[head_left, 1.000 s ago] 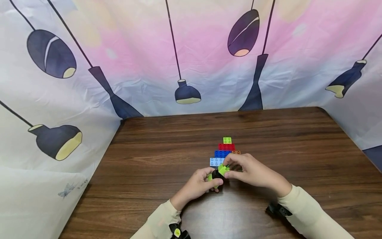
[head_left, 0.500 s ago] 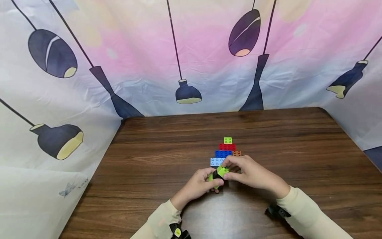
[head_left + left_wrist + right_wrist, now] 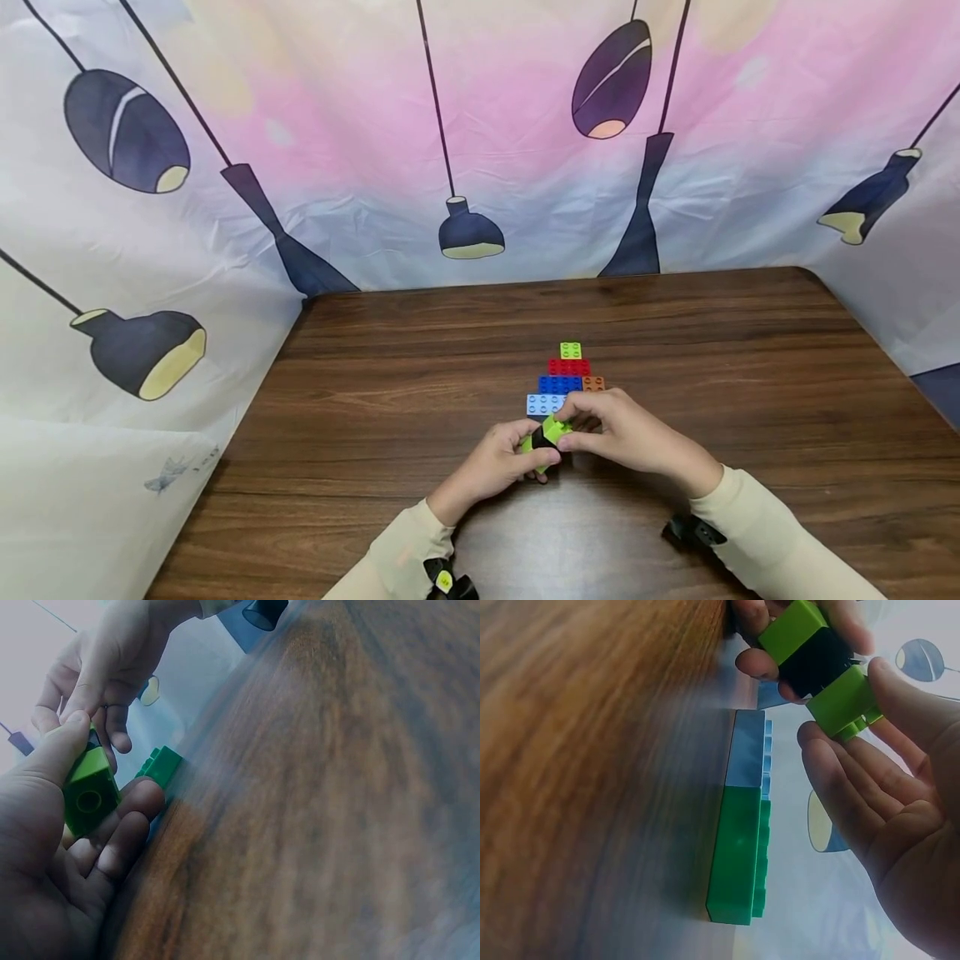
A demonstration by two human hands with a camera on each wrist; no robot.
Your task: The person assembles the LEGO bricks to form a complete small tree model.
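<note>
My left hand grips a small stack with a lime green building brick at one end and a black brick in the middle. At the other end, the thumb and fingers of my right hand pinch a second lime green brick, its studs facing the right palm. That brick meets the black one; whether it is fully seated cannot be told. In the left wrist view, the near lime brick shows a round mark on its end. The fingers hide part of the stack.
Flat bricks lie just beyond the hands: lime green, red, blue, orange and light blue. A green brick adjoins the light blue one. The wooden table meets a printed cloth behind.
The lime green brick in my right hand has turned and come closer into line with the black brick. Both hands stay almost in place.
</note>
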